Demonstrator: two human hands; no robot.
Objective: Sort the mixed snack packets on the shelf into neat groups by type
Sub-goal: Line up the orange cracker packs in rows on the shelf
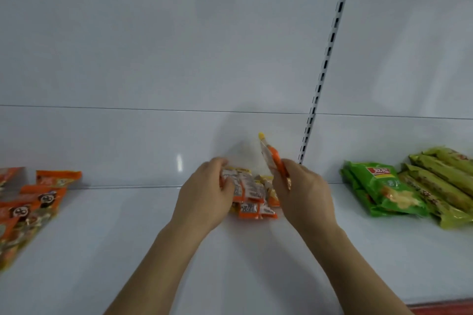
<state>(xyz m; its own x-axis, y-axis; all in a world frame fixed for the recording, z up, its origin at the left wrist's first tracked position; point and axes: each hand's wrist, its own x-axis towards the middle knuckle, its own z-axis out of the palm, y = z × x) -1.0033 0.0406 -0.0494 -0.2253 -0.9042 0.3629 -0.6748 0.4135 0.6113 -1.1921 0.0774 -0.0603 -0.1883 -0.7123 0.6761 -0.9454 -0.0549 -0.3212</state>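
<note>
A small pile of orange-and-white snack packets [252, 197] lies in the middle of the white shelf [128, 250]. My left hand [204, 194] is curled over the pile's left side, fingers on the top packets. My right hand [304, 192] pinches one orange packet with a yellow tip [271, 156] and holds it tilted upright just right of the pile.
Orange packets with a cartoon face [33, 210] lie in a group at the left edge. Green chip packets [384, 192] and olive-green long packets [445, 181] lie at the right. A slotted upright rail [325, 66] runs up the white back panel.
</note>
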